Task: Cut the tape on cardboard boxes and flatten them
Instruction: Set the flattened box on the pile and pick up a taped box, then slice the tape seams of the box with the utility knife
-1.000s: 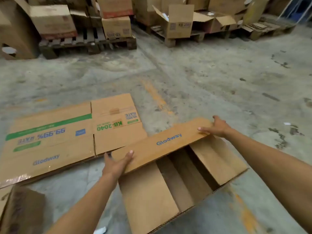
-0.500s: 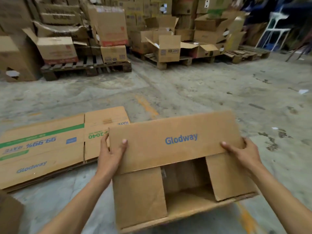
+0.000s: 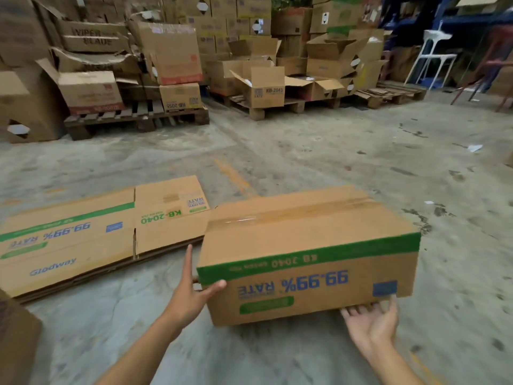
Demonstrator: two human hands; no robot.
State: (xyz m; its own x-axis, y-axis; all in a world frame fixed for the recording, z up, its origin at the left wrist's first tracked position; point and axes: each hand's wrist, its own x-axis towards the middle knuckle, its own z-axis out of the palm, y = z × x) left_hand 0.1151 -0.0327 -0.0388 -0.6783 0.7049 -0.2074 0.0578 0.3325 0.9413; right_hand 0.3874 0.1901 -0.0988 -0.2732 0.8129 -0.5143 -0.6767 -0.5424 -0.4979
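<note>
A brown cardboard box (image 3: 308,251) with a green band and upside-down blue print "99.99% RATE" stands on the concrete floor in front of me. Its taped seam (image 3: 291,215) faces up, covered by clear tape. My left hand (image 3: 194,290) grips the box's near left corner, thumb on the front face and fingers along the left side. My right hand (image 3: 372,323) is palm up at the box's lower right edge, fingertips touching or just under the bottom. To the left lies a flattened box (image 3: 91,232) of the same kind.
Wooden pallets (image 3: 138,120) stacked with many cardboard boxes (image 3: 172,54) line the far side. A white chair (image 3: 433,56) stands at the back right. Another brown box (image 3: 14,337) sits at my lower left. Bare, stained concrete floor (image 3: 333,157) lies between.
The box was turned over: its open flaps faced me earlier, now the taped side is up. My left hand moved to its left corner, my right hand to its lower right edge.
</note>
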